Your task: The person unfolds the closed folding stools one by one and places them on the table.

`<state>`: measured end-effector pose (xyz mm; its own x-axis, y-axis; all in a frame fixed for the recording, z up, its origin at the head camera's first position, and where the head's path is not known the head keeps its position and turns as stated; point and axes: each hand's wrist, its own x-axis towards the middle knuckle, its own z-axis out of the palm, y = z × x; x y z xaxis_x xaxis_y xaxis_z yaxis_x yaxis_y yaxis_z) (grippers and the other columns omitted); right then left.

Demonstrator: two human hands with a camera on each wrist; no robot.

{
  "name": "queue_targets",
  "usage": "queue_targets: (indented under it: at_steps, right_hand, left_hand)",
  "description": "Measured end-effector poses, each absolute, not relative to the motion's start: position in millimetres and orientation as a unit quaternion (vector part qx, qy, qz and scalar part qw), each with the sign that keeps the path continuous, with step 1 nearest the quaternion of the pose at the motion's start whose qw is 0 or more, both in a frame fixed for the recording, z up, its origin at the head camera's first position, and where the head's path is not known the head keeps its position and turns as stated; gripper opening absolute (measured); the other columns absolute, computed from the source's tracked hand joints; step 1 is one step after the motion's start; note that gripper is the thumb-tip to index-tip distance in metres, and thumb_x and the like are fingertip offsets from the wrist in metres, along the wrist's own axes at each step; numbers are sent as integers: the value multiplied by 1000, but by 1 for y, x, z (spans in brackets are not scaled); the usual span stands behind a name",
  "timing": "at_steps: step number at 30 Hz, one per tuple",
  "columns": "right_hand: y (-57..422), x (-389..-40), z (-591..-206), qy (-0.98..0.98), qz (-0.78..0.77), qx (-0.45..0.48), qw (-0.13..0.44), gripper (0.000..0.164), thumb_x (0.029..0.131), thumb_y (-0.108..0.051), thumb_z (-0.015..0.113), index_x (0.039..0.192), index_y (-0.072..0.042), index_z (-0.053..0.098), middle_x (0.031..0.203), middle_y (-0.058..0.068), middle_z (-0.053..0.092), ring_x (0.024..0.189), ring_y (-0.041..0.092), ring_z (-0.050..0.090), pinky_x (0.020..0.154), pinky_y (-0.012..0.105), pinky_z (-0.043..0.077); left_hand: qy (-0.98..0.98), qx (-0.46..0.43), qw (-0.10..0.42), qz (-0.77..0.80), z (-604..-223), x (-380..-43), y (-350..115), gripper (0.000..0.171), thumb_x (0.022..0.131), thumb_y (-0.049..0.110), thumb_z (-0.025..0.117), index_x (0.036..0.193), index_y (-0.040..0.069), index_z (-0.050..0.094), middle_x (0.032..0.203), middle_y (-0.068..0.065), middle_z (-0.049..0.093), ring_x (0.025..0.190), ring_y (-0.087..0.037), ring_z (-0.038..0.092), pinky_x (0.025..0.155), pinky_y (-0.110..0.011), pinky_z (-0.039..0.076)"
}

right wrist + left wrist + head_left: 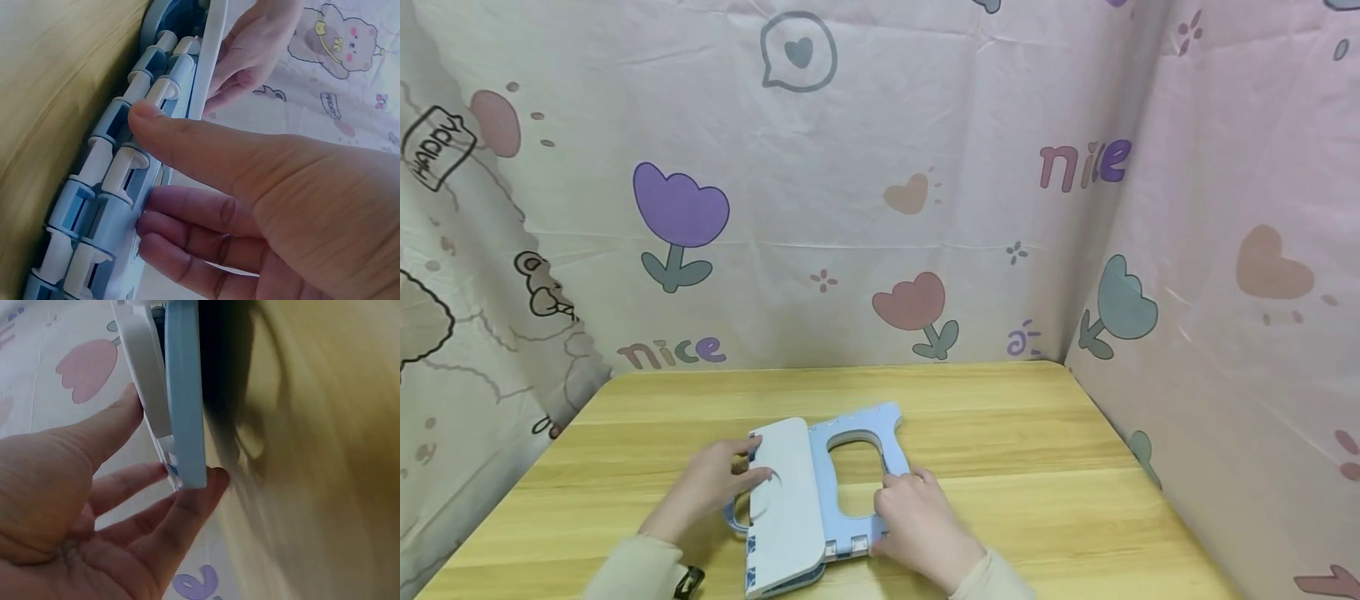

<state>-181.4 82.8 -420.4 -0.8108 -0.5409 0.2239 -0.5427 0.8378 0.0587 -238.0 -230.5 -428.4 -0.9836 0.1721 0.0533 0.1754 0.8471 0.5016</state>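
Observation:
A light blue and white plastic folding stool (790, 508) lies partly folded on the table, its white panel (784, 500) raised a little over a blue panel. Its blue end frame (823, 479) with a large oval opening spreads to the right. My left hand (711, 479) grips the panels' left edge; in the left wrist view the thumb is against the white panel and a fingertip reaches the blue panel's (186, 394) end. My right hand (921, 521) holds the frame's near right corner. Up close, the right thumb (181, 140) presses by a row of hinge knuckles (115, 165), fingers on the frame's other side.
The wood-grain table (1030, 467) reaches back to a printed cloth (820, 275) hung behind it and along both sides. A blue loop handle (735, 517) sticks out at the stool's left. A dark wristband (688, 582) shows by the left sleeve.

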Motion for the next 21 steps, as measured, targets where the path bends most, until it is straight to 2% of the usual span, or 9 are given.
queue_targets:
  at_steps: [2,8,9,10,13,16,19,21]
  right_hand:
    - [86,-180,-421,-951,3,285,118,41,67,-54,98,76,-24,73,80,-13,60,76,9,59,103,47,59]
    - [93,-178,-424,-945,11,301,124,40,71,-57,95,86,-25,76,86,-14,63,82,7,58,97,42,60]
    - [95,-178,-424,-944,15,305,121,40,72,-56,95,89,-25,77,88,-14,64,83,7,59,94,40,61]
    - [96,-179,-425,-944,20,308,117,39,73,-55,94,92,-25,78,90,-14,66,85,6,59,91,37,61]
    - [100,-180,-427,-944,37,313,101,40,76,-52,94,102,-26,81,97,-14,70,89,6,60,85,30,59]
    - [104,-180,-429,-941,49,322,97,40,77,-50,93,107,-26,82,100,-14,71,91,5,58,81,26,56]
    - [107,-181,-432,-935,57,333,104,39,78,-48,93,108,-25,82,100,-14,71,91,5,57,78,23,53]
    - [108,-181,-433,-932,60,340,109,38,78,-46,94,108,-25,82,101,-14,72,91,4,57,80,22,54]
  left_hand:
    - [-961,-100,-4,-256,-429,-240,-226,72,98,38,79,151,-4,56,133,-31,69,110,-42,70,93,-56,64]
    - [-960,-82,-12,-267,-431,-231,-227,77,103,40,73,155,-11,47,142,-37,61,126,-55,62,107,-68,56]
    - [-961,-78,-8,-265,-432,-228,-230,77,103,41,72,153,-12,48,144,-37,60,129,-54,62,109,-69,54]
    - [-961,-69,-9,-268,-432,-225,-233,75,103,39,71,152,-13,49,138,-36,64,123,-51,66,107,-67,56]
    - [-957,-48,-19,-284,-434,-215,-239,68,104,35,71,146,-15,53,107,-21,77,91,-31,75,89,-52,66]
    - [-946,-27,-34,-323,-436,-206,-243,54,104,32,71,132,-15,63,81,-4,73,66,-18,66,66,-33,61]
    - [-931,-25,-51,-360,-440,-198,-244,36,105,31,71,110,-5,72,71,-1,67,57,-17,61,53,-25,49]
    - [-926,-35,-54,-371,-442,-196,-246,30,105,32,70,96,4,72,69,-1,66,56,-16,61,50,-24,46]
